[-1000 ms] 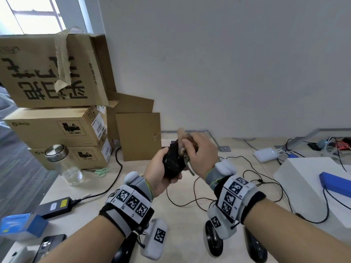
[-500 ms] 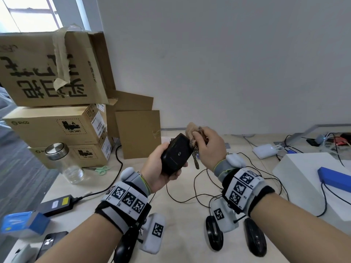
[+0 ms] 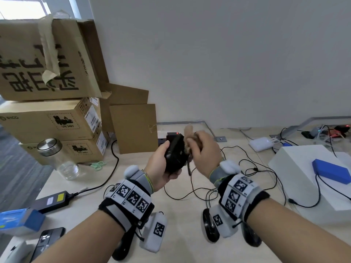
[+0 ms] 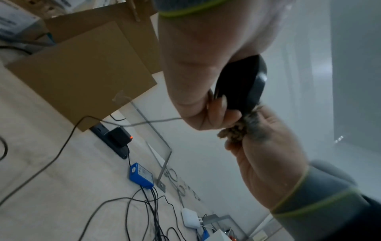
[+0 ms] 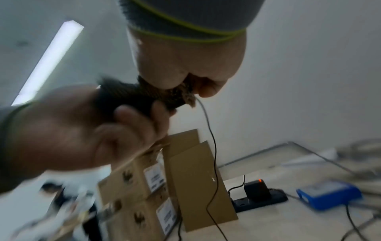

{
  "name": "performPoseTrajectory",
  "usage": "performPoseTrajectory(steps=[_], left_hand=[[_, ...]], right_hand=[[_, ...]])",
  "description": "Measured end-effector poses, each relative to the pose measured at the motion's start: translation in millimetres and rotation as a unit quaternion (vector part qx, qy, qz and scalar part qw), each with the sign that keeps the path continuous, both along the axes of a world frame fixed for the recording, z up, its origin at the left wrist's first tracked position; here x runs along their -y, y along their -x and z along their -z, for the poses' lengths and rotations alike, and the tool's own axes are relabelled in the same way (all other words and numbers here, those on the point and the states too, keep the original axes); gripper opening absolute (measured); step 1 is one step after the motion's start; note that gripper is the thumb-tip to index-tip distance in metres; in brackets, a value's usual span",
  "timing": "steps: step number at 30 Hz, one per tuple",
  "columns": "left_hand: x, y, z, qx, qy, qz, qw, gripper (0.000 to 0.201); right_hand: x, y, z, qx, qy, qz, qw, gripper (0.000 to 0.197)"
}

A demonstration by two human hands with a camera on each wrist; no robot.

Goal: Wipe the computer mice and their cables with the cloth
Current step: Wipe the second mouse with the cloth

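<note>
My left hand point(image 3: 161, 164) grips a black computer mouse point(image 3: 175, 155) raised above the table, its underside turned toward me. My right hand point(image 3: 204, 150) holds a bunched brown cloth point(image 3: 190, 138) pressed against the mouse's right side. In the left wrist view the mouse point(image 4: 245, 84) sits between my curled fingers, with the cloth point(image 4: 241, 128) just below it. In the right wrist view the cloth point(image 5: 177, 94) lies on the mouse point(image 5: 123, 101), and its thin cable point(image 5: 212, 146) hangs down. Three more black mice lie near the front edge: point(image 3: 209, 225), point(image 3: 250, 236), point(image 3: 121, 245).
Stacked cardboard boxes point(image 3: 47, 114) stand at the back left, with a glass jar point(image 3: 57, 158) and green scissors point(image 3: 96, 165) in front. A black power brick point(image 3: 51, 201), a blue box point(image 3: 19, 221) and a phone point(image 3: 45, 242) lie left. A white box point(image 3: 313, 179) sits right among loose cables point(image 3: 228, 179).
My right hand with the cloth has moved back against the mouse's side, after drawing off to the right half a second ago. The left hand has turned the mouse more upright.
</note>
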State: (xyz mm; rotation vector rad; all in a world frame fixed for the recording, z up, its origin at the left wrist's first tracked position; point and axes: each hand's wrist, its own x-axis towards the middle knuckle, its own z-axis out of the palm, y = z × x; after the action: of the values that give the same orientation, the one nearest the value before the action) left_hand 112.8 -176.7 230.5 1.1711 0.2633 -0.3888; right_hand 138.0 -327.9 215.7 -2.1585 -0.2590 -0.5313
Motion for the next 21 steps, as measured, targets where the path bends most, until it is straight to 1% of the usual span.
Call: performPoseTrajectory(steps=[1,2,3,7,8,10,13,15,18,20,21], left_hand=[[-0.1,0.9,-0.9,0.009,-0.012,0.01,1.0,0.05],[0.6,1.6,-3.0,0.015,-0.015,0.01,1.0,0.051],[0.8,0.7,-4.4,0.02,-0.014,0.005,1.0,0.051],[0.4,-3.2,-8.4,0.012,0.034,-0.01,0.999,0.048],[-2.2,-3.5,-9.5,0.007,0.043,-0.011,0.999,0.046],[-7.9,-5.7,-8.5,0.006,0.037,-0.013,0.999,0.043],[-12.3,-7.8,-4.7,0.01,0.016,0.01,1.0,0.045],[-9.9,-8.7,-2.9,0.023,0.0,0.014,1.0,0.045],[-2.1,-10.8,-2.1,0.036,-0.023,-0.036,0.998,0.051],[1.7,-13.6,-3.1,0.027,-0.033,-0.074,0.996,0.047],[2.7,-16.1,-2.4,0.023,-0.03,-0.085,0.996,0.043]], right_hand=[[2.5,-3.9,0.0,-0.02,-0.014,0.03,0.999,0.017],[0.7,-4.1,0.4,-0.02,-0.018,0.039,0.999,0.019],[-5.2,-0.7,-1.4,-0.009,-0.016,0.03,0.999,0.02],[-24.9,20.7,-6.2,0.06,0.001,-0.075,0.995,0.023],[-24.6,19.9,-7.5,0.074,0.007,-0.088,0.993,0.023],[-17.6,11.2,-11.3,0.077,-0.005,-0.071,0.994,0.019],[-7.4,-3.5,-21.2,0.055,-0.049,-0.001,0.997,0.019],[-6.6,-10.6,-29.0,0.058,-0.054,0.006,0.997,0.019],[-15.2,-10.9,-31.5,0.057,0.0,-0.033,0.998,0.023],[-23.3,-1.1,-26.4,0.056,0.025,-0.05,0.997,0.025],[-27.5,6.5,-23.6,0.068,0.035,-0.073,0.994,0.025]])
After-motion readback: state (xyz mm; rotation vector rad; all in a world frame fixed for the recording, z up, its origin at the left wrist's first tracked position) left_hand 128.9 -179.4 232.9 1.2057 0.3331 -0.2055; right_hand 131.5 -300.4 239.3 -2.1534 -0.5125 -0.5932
